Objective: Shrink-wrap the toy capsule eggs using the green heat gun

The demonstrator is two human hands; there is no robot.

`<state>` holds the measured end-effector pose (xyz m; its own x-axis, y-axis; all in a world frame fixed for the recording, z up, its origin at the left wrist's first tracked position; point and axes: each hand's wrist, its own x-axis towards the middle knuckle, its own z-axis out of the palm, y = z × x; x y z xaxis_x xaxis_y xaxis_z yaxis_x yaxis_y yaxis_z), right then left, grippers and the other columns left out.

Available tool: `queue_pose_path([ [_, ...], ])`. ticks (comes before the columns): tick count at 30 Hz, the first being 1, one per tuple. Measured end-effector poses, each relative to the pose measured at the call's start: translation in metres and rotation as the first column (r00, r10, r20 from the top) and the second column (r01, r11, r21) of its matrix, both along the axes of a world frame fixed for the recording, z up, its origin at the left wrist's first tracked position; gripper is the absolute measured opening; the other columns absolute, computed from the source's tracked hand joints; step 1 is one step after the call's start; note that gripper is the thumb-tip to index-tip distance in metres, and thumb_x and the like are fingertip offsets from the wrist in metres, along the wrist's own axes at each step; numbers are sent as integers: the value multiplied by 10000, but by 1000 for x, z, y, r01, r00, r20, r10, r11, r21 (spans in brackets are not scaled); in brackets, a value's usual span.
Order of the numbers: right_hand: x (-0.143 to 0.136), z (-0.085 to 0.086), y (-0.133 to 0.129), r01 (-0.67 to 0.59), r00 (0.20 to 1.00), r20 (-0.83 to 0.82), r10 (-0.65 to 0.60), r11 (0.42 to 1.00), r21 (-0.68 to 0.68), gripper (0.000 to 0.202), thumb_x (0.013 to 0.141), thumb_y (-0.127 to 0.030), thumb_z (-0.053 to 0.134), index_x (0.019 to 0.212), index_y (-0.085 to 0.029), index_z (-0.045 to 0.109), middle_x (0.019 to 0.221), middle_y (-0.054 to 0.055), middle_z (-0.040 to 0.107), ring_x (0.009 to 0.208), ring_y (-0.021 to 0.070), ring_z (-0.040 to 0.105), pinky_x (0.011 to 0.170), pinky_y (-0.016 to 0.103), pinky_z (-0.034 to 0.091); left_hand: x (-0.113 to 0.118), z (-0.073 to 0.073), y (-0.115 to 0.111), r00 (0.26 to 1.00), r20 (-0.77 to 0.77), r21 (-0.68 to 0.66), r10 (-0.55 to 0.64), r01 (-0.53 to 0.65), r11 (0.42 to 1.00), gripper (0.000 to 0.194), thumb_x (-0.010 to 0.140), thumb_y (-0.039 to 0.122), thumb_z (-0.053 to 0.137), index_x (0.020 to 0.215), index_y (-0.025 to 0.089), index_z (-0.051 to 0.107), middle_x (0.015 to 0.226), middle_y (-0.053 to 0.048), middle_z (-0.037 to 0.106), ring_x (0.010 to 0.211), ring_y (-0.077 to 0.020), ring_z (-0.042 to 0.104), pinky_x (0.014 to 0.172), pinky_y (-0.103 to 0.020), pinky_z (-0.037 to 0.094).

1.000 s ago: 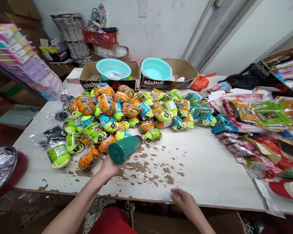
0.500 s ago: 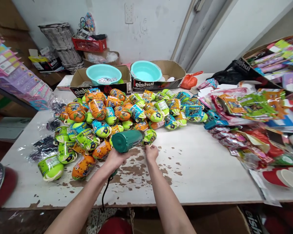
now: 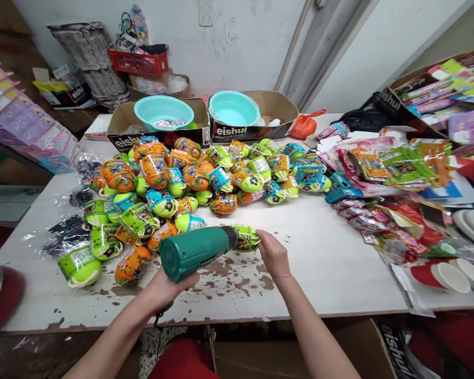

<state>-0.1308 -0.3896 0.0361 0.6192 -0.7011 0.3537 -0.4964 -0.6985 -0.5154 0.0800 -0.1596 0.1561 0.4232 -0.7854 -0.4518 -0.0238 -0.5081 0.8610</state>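
My left hand (image 3: 166, 289) is wrapped round the handle of a green heat gun (image 3: 193, 253). The gun's dark nozzle points right, close against a green plastic egg (image 3: 245, 238) with a printed wrapper sleeve. Thumb and fingers of my right hand (image 3: 274, 253) pinch that egg at its right end, near its pale cord. The nozzle hides the egg's left end. Behind and to the left lies a heap of similar green, orange and blue wrapped eggs (image 3: 156, 171). One orange egg (image 3: 133, 263) rests at the heap's front.
Two turquoise basins (image 3: 164, 110) sit in cardboard boxes (image 3: 253, 131) behind the heap. Coloured packets (image 3: 411, 166) and red cups (image 3: 430, 273) cover the right side. Clear wrapper sleeves (image 3: 69, 237) lie at the left. A dark red bucket (image 3: 11, 300) stands at the table's left edge.
The heat gun has come nearer and lower. My right hand has moved right and slightly down, and its egg now lies more sideways, farther from the heap. The view has shifted slightly.
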Motion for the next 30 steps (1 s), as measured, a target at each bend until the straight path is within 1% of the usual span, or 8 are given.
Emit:
queue_pose_path([
  [4, -9, 7, 6, -113, 991, 87, 101, 983, 142, 297, 871, -221, 454, 1090, -223, 655, 1145, 50, 674, 1079, 209, 616, 1010, 383, 463, 2, 1, 2, 992, -128, -4, 18, -18, 1000, 219, 652, 326, 650, 530, 183, 539, 522, 15, 524, 521, -130, 457, 537, -265, 396],
  [7, -19, 5, 10, -26, 979, 198, -52, 929, 370, 284, 827, -302, 523, 1058, -219, 664, 1086, 50, 698, 1004, 215, 648, 948, 394, 508, 1, 5, 12, 979, -173, -8, 111, -114, 993, 182, 639, 313, 685, 595, 163, 591, 535, 13, 552, 504, -129, 483, 517, -268, 408],
  [11, -32, 3, 11, 54, 905, 273, -326, 726, 686, 363, 707, -352, 616, 1020, -176, 667, 1020, 80, 718, 927, 238, 670, 839, 389, 549, -14, 12, 29, 949, -284, -30, 138, -153, 988, 204, 633, 312, 722, 743, 155, 651, 646, 11, 609, 524, -125, 520, 527, -269, 440],
  [15, -46, 4, 11, -10, 860, 289, -420, 553, 833, 401, 608, -345, 682, 961, -154, 678, 976, 103, 727, 833, 238, 676, 686, 341, 561, -47, 23, 36, 928, -337, -20, 158, -174, 984, 245, 612, 315, 737, 777, 153, 655, 686, -4, 630, 545, -139, 544, 535, -276, 455],
  [19, -62, 8, 13, -98, 835, 261, -484, 336, 937, 398, 539, -320, 744, 891, -147, 676, 800, 75, 736, 626, 188, 657, 550, 294, 539, -85, 28, 40, 967, -175, -14, 186, -191, 981, 198, 653, 338, 698, 718, 162, 636, 608, 16, 591, 539, -142, 514, 558, -275, 438],
  [22, -72, 9, 17, -168, 808, 278, -520, 249, 954, 348, 472, -283, 786, 778, -158, 678, 719, 50, 724, 620, 202, 664, 569, 320, 561, -112, 28, 46, 989, -72, 43, 128, -125, 991, 194, 677, 353, 682, 660, 172, 614, 592, 16, 572, 581, -154, 496, 592, -278, 425],
  [26, -85, 7, 21, -167, 839, 272, -471, 252, 953, 347, 486, -296, 778, 785, -144, 691, 702, 54, 718, 641, 230, 676, 609, 359, 578, -139, 30, 39, 997, -42, 49, 65, -63, 997, 205, 639, 364, 698, 652, 189, 592, 633, 6, 576, 611, -161, 476, 592, -279, 415],
  [30, -102, 6, 18, -96, 914, 251, -320, 430, 898, 340, 550, -314, 714, 845, -146, 713, 810, 65, 729, 724, 243, 680, 628, 348, 575, -133, 31, 17, 1000, -8, -25, 21, -21, 999, 183, 662, 359, 648, 632, 192, 581, 629, 3, 574, 609, -163, 480, 605, -286, 418],
])
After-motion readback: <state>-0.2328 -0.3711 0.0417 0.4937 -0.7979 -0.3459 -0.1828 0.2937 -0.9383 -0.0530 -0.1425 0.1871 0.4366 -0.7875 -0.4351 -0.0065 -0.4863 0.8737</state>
